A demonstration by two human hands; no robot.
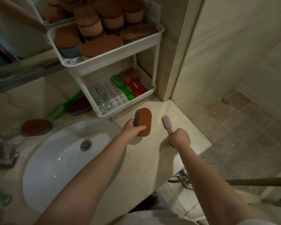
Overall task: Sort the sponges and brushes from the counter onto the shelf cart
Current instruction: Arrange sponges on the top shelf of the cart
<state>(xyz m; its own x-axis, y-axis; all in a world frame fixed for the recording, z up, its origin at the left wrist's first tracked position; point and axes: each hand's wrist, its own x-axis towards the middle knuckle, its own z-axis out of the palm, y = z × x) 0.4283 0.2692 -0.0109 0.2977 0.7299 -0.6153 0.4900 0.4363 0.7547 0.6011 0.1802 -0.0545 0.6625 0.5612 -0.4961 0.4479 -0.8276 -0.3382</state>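
Just before the white shelf cart (107, 65), the left hand (133, 129) grips a brown sponge (144, 120); the right hand (179, 137) clasps a pink brush (166, 123) by its handle; the sponge likely suits the cart's top tier (136, 43), the brush its lower tier (117, 96), laid flat.

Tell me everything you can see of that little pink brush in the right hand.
The pink brush is pale and plastic-looking: an oblong head of stubby bristles facing up, on a slim handle. The right hand grips the handle, hiding its end. The head points away from the person, low over the beige counter; whether it touches there is unclear.
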